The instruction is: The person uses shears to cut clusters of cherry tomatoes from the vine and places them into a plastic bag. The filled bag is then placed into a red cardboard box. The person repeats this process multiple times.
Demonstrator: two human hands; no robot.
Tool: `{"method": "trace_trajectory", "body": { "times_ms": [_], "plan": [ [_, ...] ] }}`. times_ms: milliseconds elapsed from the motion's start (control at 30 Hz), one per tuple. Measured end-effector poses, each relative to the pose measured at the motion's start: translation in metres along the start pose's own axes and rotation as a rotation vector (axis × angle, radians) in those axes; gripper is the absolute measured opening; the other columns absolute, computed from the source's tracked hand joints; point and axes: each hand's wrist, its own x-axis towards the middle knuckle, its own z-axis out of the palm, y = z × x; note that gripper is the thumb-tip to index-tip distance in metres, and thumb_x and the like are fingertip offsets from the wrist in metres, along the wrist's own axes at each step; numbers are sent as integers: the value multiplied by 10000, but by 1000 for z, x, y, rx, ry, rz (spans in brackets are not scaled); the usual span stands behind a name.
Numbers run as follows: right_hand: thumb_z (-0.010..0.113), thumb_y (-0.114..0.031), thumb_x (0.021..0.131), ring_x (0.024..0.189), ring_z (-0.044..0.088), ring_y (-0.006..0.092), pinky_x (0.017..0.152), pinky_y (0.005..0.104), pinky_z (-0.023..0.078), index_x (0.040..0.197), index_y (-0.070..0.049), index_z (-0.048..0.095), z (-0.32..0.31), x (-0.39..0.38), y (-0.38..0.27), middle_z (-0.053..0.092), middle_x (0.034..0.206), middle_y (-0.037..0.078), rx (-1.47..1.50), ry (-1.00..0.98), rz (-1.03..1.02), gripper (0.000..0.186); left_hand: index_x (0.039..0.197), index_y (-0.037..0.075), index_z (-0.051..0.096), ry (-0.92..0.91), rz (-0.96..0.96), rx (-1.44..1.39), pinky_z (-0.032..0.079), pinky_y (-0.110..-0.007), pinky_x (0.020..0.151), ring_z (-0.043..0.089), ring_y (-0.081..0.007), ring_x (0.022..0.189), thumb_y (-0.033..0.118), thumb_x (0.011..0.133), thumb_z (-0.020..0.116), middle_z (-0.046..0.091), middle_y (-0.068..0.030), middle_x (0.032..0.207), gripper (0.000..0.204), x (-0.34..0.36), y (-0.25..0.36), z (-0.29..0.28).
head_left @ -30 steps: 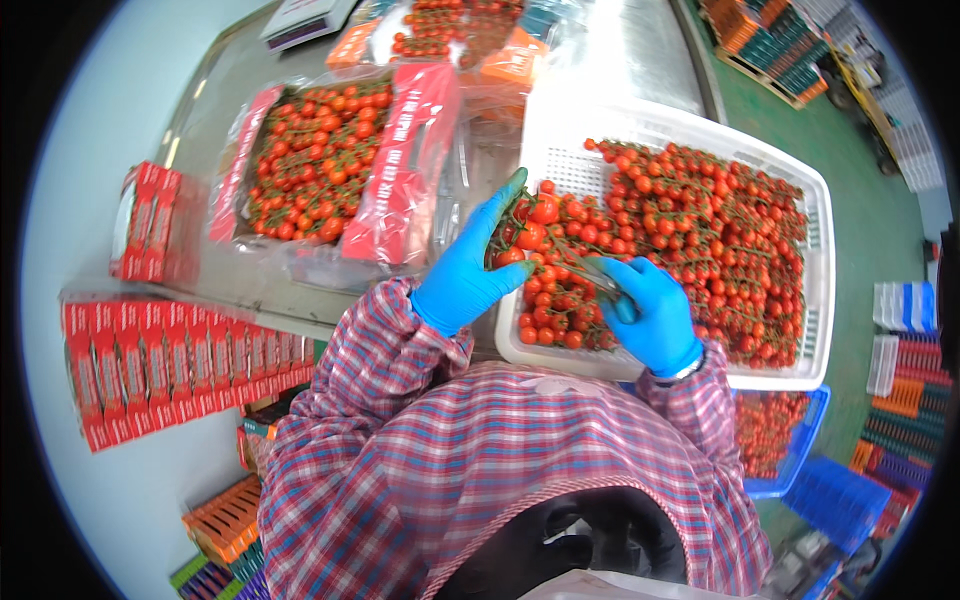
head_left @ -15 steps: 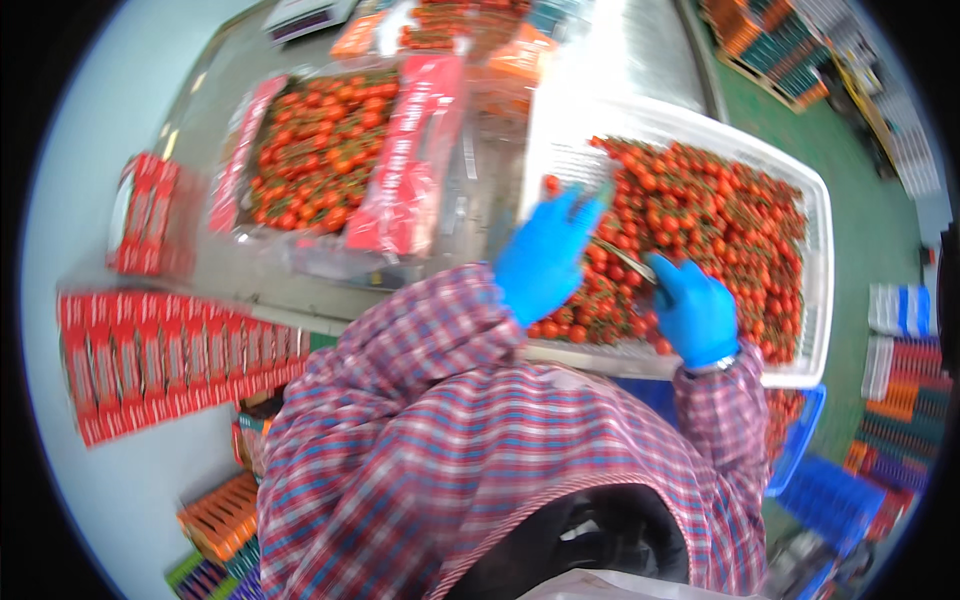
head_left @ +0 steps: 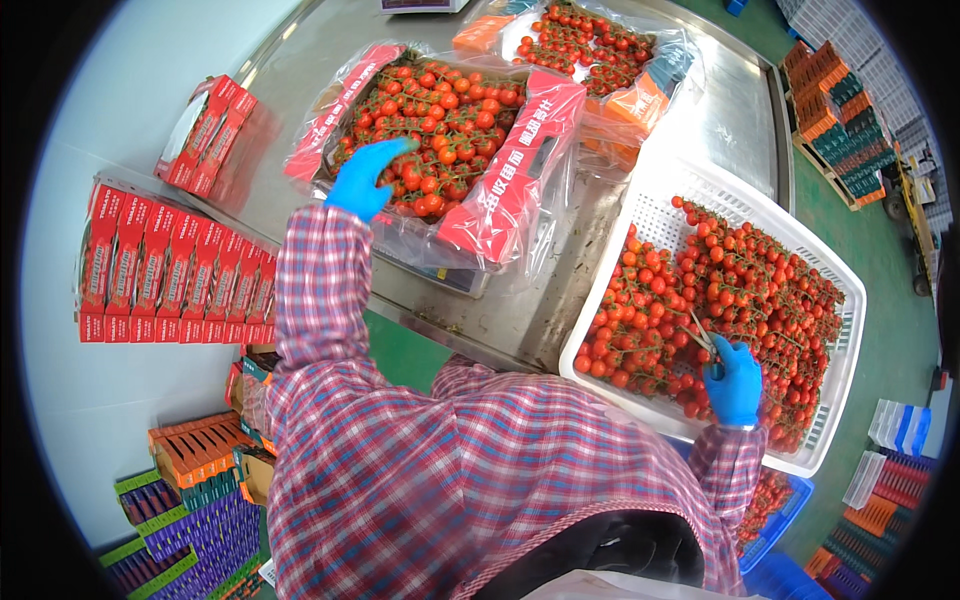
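Note:
My left hand [head_left: 366, 180], in a blue glove, is over the near-left edge of a red carton [head_left: 510, 170] lined with clear film. The carton is filled with cherry tomatoes on the vine [head_left: 430, 120]. Its fingers are stretched toward the fruit with the thumb apart, and I see nothing held in them. On the right, my blue-gloved right hand [head_left: 735, 385] is closed round the handles of scissors [head_left: 703, 335]. Their slim blades point up and left over more vine tomatoes [head_left: 760, 290] in a large white crate [head_left: 850, 330].
The red carton sits on a scale [head_left: 450, 278] on the steel table [head_left: 510, 310]. Behind it stands an orange-ended carton [head_left: 640, 100] of tomatoes. Folded red cartons [head_left: 180, 270] line the left side. A blue crate [head_left: 775, 520] with tomatoes is below the white one.
My left hand has moved left from the white crate to the red carton. My right hand remains over the crate with the scissors. The whole view has shifted.

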Motion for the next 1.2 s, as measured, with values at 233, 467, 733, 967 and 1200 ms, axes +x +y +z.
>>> {"method": "trace_trajectory", "body": {
  "times_ms": [233,467,733,967,1200],
  "plan": [
    [630,-74,679,710,554,313,602,406,454,1116,-168,607,8,6,0,527,796,113,155,30,-37,447,1420,301,270,140,85,148,140,-617,1038,126,-392,1367,265,762,611,143,-67,1510,742,14,-78,41],
    [694,-103,717,726,574,262,638,347,470,1130,-99,585,18,4,50,542,853,98,451,373,65,427,1393,188,338,-327,-161,1043,198,-565,1046,261,-330,1335,298,796,613,238,-95,1477,666,47,15,3],
    [677,-37,739,824,559,186,715,292,472,1154,-56,560,20,2,60,536,918,76,775,482,163,432,1189,99,559,-485,618,15,451,-364,884,557,-308,1041,124,853,511,577,-148,1144,340,187,255,236],
    [665,-72,706,630,523,215,597,332,451,1129,-110,582,10,-1,57,503,810,80,633,499,192,433,1042,59,593,-397,338,84,459,-403,842,588,-327,987,109,824,495,620,-186,1026,244,248,276,351],
    [652,-67,693,680,545,256,607,355,449,1139,-104,576,7,2,56,512,824,106,625,442,164,454,787,46,588,-192,501,167,494,-358,756,584,-289,756,119,686,676,570,-139,862,152,205,255,296]
  ]
}}
